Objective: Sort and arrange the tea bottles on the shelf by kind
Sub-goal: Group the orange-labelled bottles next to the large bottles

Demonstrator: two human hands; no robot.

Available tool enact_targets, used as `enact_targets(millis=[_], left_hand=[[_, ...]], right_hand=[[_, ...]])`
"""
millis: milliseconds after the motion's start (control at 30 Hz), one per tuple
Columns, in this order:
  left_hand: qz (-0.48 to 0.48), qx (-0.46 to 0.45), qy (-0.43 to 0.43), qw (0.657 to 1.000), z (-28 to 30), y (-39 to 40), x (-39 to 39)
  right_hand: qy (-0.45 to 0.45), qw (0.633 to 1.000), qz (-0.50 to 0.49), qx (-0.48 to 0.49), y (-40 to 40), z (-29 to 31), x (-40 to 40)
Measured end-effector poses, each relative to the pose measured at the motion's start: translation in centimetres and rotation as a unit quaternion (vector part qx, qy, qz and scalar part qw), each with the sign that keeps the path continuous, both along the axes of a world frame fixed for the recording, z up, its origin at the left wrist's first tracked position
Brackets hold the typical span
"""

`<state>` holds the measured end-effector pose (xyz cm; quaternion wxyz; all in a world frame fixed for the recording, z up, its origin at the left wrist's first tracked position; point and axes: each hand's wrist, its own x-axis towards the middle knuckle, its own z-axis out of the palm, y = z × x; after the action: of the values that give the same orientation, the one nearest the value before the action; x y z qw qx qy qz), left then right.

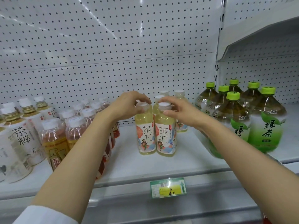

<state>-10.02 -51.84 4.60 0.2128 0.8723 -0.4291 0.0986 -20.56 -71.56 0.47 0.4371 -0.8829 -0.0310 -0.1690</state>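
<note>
Shelf surroundings.
A green-and-yellow price tag [168, 187] is hanging on the shelf's front rail; white pegboard [103, 46] is backing the bay.

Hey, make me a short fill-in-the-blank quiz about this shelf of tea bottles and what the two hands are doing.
1. The left hand and the right hand each grip a pale yellow tea bottle by its ____.
2. The big green tea bottles all have ____ caps.
3. The price tag on the shelf edge bears a green arrow that points ____.

Missing words: cap; green; up
</note>
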Motion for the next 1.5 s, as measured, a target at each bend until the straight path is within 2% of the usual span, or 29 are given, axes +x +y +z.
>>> enact_targets(millis=[67, 200, 467, 667, 833, 967, 1067, 1200, 1400, 1500], left_hand=[[0.007, 0.004, 0.011, 1.0, -0.4, 0.0, -0.1], [0.039, 0.05, 0.009, 0.998, -2.5, -0.9, -0.1], [0.028, -0.025, -0.031, 0.999, -4.7, -1.3, 0.6], [0.044, 0.007, 0.005, 0.999, -3.6, -1.5, 0.7], [0.082, -0.117, -0.068, 0.987, 1.8, -3.8, 2.4], [0.057, -0.009, -0.061, 0.996, 4.4, -9.0, 5.7], [0.023, 0.093, -0.026, 0.995, 4.1, -12.9, 7.6], [0.021, 0.166, 0.062, 0.984, 3.0, -16.0, 9.0], [0.012, 0.173, 0.084, 0.981, 3.3, -16.8, 10.2], [-0.007, 0.124, 0.105, 0.987, 3.1, -16.1, 11.0]], right_hand=[[0.009, 1.0, 0.004, -0.014, -0.4, 0.2, 0.1], [-0.064, 0.994, -0.064, -0.062, 0.2, 0.2, 1.0], [-0.106, 0.992, -0.052, -0.05, -0.2, -1.1, 2.8], [-0.103, 0.988, -0.079, -0.087, -1.4, -0.5, 3.1], [-0.111, 0.962, -0.207, -0.142, -3.8, 1.4, 3.4], [-0.065, 0.942, -0.271, -0.188, -5.7, 2.9, 4.8], [0.006, 0.937, -0.278, -0.21, -6.3, 3.4, 6.1], [0.09, 0.946, -0.266, -0.161, -6.5, 3.5, 7.7], [0.08, 0.945, -0.295, -0.114, -6.8, 2.7, 9.4], [0.053, 0.949, -0.309, -0.044, -7.0, 2.1, 9.6]])
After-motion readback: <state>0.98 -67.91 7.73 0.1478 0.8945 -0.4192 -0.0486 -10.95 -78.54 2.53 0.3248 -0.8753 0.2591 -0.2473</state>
